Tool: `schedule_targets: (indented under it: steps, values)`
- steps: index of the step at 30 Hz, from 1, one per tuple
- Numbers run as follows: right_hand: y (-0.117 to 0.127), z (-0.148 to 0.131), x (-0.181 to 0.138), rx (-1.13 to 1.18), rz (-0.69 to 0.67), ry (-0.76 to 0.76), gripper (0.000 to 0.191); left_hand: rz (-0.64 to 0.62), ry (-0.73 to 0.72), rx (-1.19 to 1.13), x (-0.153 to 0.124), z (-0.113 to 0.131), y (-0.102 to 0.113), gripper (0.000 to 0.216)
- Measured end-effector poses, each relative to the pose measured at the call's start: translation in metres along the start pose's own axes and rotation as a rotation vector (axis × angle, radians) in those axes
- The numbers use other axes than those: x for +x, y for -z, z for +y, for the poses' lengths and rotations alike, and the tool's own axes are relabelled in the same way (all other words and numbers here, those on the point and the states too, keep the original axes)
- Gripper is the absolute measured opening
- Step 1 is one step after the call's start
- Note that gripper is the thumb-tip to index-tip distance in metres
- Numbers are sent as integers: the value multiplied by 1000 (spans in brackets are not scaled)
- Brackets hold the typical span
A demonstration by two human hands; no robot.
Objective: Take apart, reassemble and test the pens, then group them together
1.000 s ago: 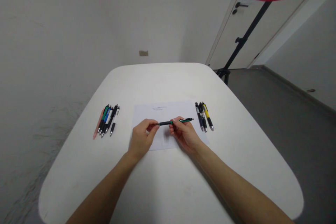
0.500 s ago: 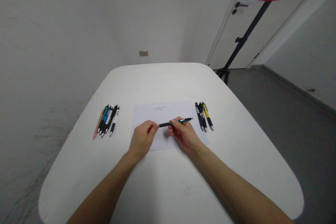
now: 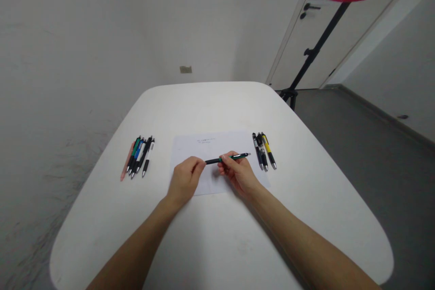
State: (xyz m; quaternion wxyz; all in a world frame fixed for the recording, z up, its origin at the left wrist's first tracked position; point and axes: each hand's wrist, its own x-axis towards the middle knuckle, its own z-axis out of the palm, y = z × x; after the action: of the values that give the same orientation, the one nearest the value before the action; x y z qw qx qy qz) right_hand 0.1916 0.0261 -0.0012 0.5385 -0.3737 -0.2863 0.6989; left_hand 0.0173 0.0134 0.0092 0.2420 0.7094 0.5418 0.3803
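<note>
- The pen (image 3: 213,161) is held above the paper (image 3: 183,145), between the left pens (image 3: 146,163) and right pens (image 3: 263,152).
- Its left end is pinched by the left hand (image 3: 186,176), the tip being hidden; its middle is gripped by the right hand (image 3: 239,174).
- If either pinch is loosened, the pen could be dropped; if it is twisted unevenly, a slip could be caused.
- No container is seen; both pen groups are laid directly on the counter (image 3: 204,104).
</note>
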Motion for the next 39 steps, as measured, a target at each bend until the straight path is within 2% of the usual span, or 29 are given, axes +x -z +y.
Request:
schedule_targets:
  steps: [2, 7, 10, 13, 19, 22, 24, 27, 34, 39]
  values:
    - [0, 0, 0, 0, -4, 4, 36, 35, -48, -37, 0, 0, -1, 11]
    - [-1, -1, -1, 10, -9, -10, 37, 99, -103, -61, -2, 0, -3, 31]
    - [-2, -1, -1, 10, -11, -12, 37, 59, -65, 0, -1, 0, -1, 19]
    - [-2, -1, -1, 3, -9, -7, 37, 20, -52, 62, 0, -1, 0, 33]
    - [-1, 0, 0, 10, 4, -7, 37, 83, -203, 54, -2, -3, -1, 9]
    - [-2, 1, 0, 15, -6, -7, 39, 83, -215, 90, -3, -5, -2, 18]
    - [-2, 1, 0, 11, -6, -4, 38, 49, -210, 138, -2, -6, -3, 17]
    - [-1, 2, 1, -3, 12, -4, 39, 11, -221, 211, -1, -7, -2, 29]
    - [0, 1, 3, -71, 73, -2, 46, 100, -414, 341, -2, -7, -1, 29]
    - [1, 4, 4, -41, 80, 48, 37, 139, -499, 337, -3, -10, -3, 23]
